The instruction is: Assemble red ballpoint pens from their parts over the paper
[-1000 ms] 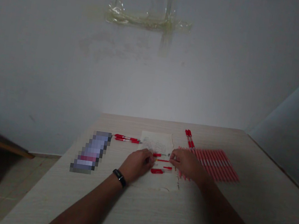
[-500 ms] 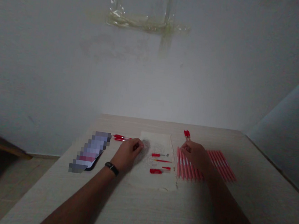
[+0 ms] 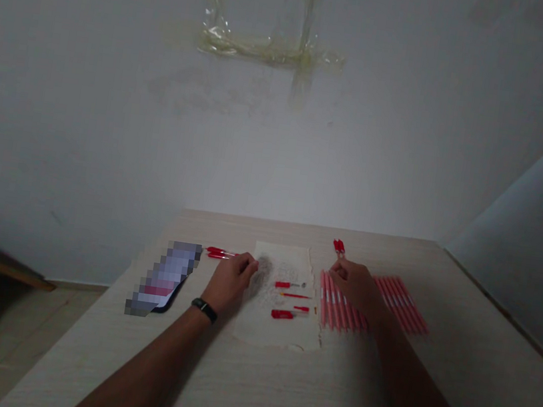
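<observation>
since the earlier frame, my left hand is drawing back from the pen parts toward the left edge of the paper sheet, and my right hand is lifting away from the middle of the sheet to the far end of the pen rows. from where i'm watching, the right hand is clenching a small red pen piece, with its red end poking out past the fingers toward the back of the desk. the left hand is curling loosely beside a grey smudge on the sheet, but i can't tell whether it's gripping anything. a black wristband is circling that wrist.

four red pen parts are lying on the sheet between my hands, well clear of both, and a thin red refill is sitting among them. two red pens are lying just past the left hand, beside a blurred phone. rows of red-and-white pens are stretching out under and beside the right hand, which is partly covering them.
</observation>
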### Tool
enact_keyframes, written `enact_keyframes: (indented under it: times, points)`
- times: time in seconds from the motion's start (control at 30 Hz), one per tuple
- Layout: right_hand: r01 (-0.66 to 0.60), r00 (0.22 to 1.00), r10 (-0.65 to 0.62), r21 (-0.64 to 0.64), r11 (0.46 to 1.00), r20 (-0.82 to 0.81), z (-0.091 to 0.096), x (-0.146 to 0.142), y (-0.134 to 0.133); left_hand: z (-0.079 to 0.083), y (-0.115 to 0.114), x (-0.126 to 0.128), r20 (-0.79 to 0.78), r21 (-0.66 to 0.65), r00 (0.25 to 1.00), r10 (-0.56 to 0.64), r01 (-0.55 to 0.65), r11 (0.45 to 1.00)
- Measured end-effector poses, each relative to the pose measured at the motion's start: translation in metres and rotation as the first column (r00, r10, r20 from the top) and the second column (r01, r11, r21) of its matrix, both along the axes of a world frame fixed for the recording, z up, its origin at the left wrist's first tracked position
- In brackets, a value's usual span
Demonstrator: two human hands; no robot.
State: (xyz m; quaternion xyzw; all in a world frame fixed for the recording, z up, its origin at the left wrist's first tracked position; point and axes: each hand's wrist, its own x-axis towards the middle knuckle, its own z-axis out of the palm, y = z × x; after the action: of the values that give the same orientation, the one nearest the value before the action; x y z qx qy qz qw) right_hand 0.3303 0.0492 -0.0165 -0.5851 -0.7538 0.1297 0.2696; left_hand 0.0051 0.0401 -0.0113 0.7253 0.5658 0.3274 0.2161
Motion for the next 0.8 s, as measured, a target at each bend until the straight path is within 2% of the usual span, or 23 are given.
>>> enact_keyframes:
  times: [0.2,0.5,0.8]
  points:
    - [-0.006,1.000,0.006,0.024,1.000,-0.010,-0.0007,-0.0017,0.0007,-0.0024,-0.0025,0.0025,-0.027,0.065,0.999,-0.020,0.022,0.998]
    - [-0.014,0.999,0.017,0.061,0.998,-0.041,-0.0009,-0.0035,-0.0016,-0.0052,-0.0051,0.0019,-0.025,0.045,0.993,-0.117,0.118,0.992]
    - [0.000,1.000,0.001,0.057,0.998,-0.030,0.0059,-0.0074,-0.0072,-0.0074,-0.0064,0.0039,-0.058,0.030,0.985,-0.160,0.162,0.986]
